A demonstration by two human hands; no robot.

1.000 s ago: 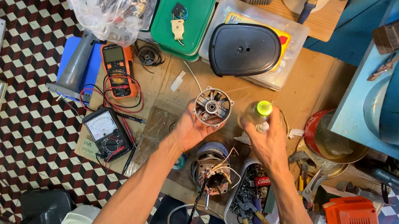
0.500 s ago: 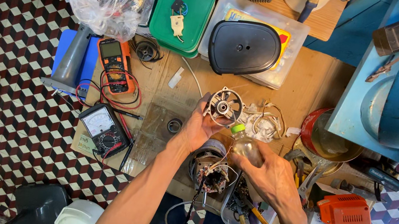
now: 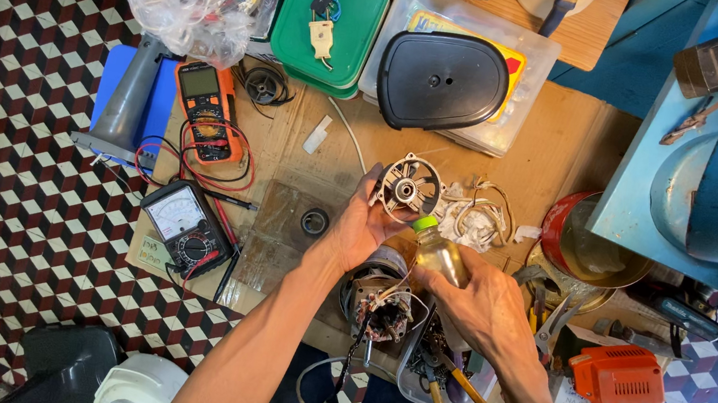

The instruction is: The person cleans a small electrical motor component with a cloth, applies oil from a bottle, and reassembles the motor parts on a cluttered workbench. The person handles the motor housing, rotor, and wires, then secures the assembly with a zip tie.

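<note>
My left hand (image 3: 356, 224) grips a round grey metal motor end cover (image 3: 408, 188) with open ribs and a centre hole, held above the wooden board. My right hand (image 3: 484, 308) holds a small clear bottle (image 3: 440, 255) with a green cap, tilted so its tip points at the cover's lower edge. Just below both hands stands a motor body (image 3: 382, 303) with copper windings and loose wires. A crumpled white rag (image 3: 474, 218) lies right of the cover.
An orange multimeter (image 3: 203, 110), an analog meter (image 3: 187, 229) and a small black ring (image 3: 314, 221) lie to the left. A green lid (image 3: 330, 10), a black oval cover (image 3: 441, 80), a red tin (image 3: 560, 234), an orange tool (image 3: 618, 388) and a pliers tray (image 3: 436, 385) surround the work.
My right hand has brought the bottle down and tilted it toward the cover. The left hand keeps the cover at about the same spot.
</note>
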